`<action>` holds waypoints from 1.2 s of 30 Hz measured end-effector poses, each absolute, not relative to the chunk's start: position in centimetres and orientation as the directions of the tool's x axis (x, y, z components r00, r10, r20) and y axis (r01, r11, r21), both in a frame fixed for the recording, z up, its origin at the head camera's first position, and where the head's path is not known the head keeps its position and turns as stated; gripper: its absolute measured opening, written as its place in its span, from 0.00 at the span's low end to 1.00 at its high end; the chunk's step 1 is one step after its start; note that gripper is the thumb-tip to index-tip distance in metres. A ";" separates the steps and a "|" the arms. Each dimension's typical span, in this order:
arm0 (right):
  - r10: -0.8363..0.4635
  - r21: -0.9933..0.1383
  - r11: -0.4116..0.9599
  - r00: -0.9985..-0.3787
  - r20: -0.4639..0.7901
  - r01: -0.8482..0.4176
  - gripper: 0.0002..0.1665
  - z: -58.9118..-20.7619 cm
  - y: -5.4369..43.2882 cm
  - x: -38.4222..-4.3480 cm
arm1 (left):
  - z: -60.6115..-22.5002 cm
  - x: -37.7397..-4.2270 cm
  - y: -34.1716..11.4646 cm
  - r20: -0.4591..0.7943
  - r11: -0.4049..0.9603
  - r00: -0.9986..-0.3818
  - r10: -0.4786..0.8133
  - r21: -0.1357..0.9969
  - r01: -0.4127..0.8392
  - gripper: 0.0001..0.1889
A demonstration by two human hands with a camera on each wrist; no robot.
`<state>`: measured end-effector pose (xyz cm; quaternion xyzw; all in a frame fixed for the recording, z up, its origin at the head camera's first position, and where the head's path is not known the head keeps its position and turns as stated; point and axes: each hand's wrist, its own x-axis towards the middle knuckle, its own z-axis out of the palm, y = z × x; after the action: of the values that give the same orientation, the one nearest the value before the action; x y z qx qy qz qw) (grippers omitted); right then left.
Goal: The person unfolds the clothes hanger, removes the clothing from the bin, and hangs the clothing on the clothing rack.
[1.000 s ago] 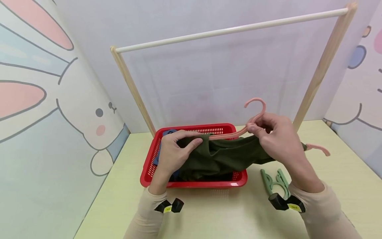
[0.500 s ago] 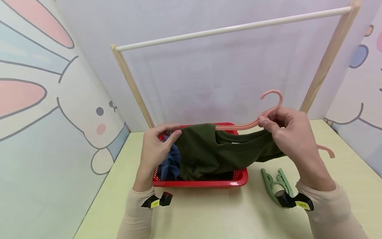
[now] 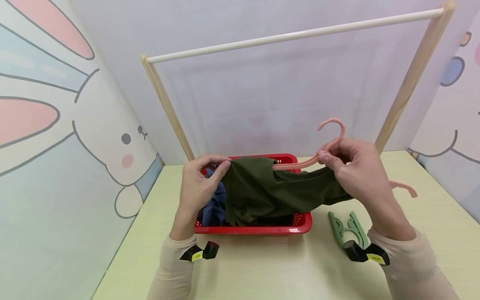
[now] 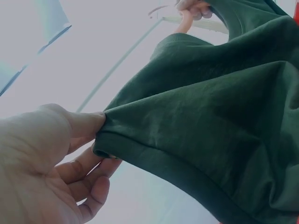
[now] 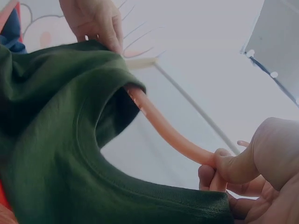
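A dark green shirt point(image 3: 262, 191) is stretched between the two hands, its lower part hanging into the red basket. My left hand point(image 3: 198, 183) pinches the shirt's outer sleeve edge between thumb and fingers, clearly seen in the left wrist view. With thumb and fingers, my right hand point(image 3: 356, 166) grips a pink clothes hanger point(image 3: 300, 164) just below its hook. One hanger arm runs into the shirt through the neck opening, its end hidden under the cloth. The other arm's tip sticks out to the right, past the right hand. In the right wrist view the neckline point(image 5: 135, 179) reaches the right fingers.
The red basket point(image 3: 255, 230) stands behind the hands, with blue cloth point(image 3: 214, 208) at its left. A folded green hanger point(image 3: 346, 231) lies on the pale table point(image 3: 262, 271) at right. Behind rises a wooden-legged rack with a white rail point(image 3: 292, 37). Decorated walls flank the table.
My left hand has moved left along the shirt to its outer edge, spreading the shoulder. My right hand and the hanger went right and up, then slightly back left and down.
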<state>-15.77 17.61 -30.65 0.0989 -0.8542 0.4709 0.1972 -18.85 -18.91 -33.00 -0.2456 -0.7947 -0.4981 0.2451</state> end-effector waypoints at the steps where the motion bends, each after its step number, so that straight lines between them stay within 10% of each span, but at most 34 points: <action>1: 0.011 -0.766 0.534 -0.903 0.430 -0.358 0.04 -30.7 17.4 -15.8 | -33.0 -18.8 -18.8 0.635 0.378 -0.758 0.150 0.672 0.637 0.04; 19: -0.032 -0.755 0.532 -0.900 0.434 -0.383 0.04 -31.5 14.6 -15.7 | -33.4 -18.8 -17.4 0.635 0.353 -0.746 0.200 0.663 0.660 0.08; 29: -0.076 -0.750 0.493 -0.880 0.469 -0.442 0.02 -31.7 14.0 -15.8 | -33.3 -18.3 -15.8 0.669 0.466 -0.631 0.391 0.447 0.763 0.21; 36: -0.117 -0.734 0.480 -0.864 0.490 -0.481 0.02 -32.0 13.4 -15.9 | -34.0 -18.0 -14.8 0.578 0.531 -0.681 0.449 0.441 0.724 0.16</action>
<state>-15.86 13.44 -31.99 0.1784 -0.8387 0.4779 0.1907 -18.04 -14.77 -33.99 -0.3443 -0.8514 -0.3404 0.2019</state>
